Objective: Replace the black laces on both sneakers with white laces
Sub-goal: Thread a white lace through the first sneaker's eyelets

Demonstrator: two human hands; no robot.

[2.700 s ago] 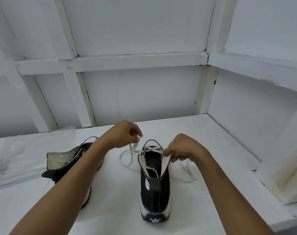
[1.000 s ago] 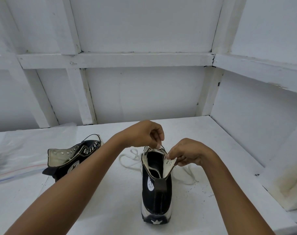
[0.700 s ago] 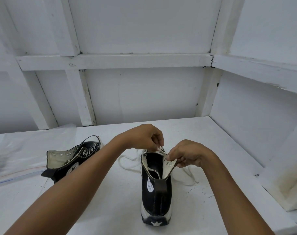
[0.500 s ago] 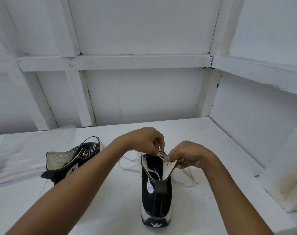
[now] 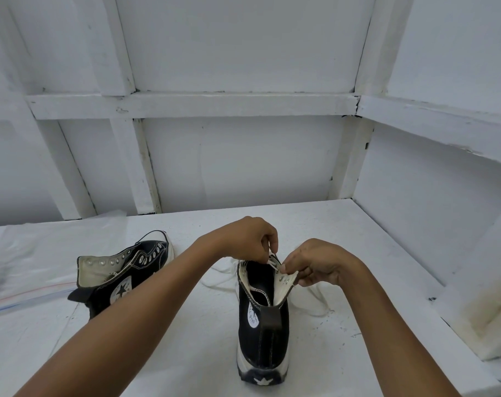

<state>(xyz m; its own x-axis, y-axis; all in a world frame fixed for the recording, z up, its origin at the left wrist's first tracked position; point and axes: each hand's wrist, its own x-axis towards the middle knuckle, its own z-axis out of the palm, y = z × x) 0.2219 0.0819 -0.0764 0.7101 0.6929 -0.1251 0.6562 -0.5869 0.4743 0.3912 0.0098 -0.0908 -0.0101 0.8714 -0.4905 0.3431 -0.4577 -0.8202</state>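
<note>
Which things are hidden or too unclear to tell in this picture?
Head view only.
Upright sneaker: its front lacing is hidden by the left hand, which pinches the white lace, and the right hand, which pinches its flap.
Lying sneaker: lower part hidden by the left forearm.
Plastic bag: contents blurred, cut off by the left edge.

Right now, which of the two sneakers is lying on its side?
The left sneaker: star patch facing up, eyelets empty. The upright sneaker stands on its sole, with white lace in it.
</note>
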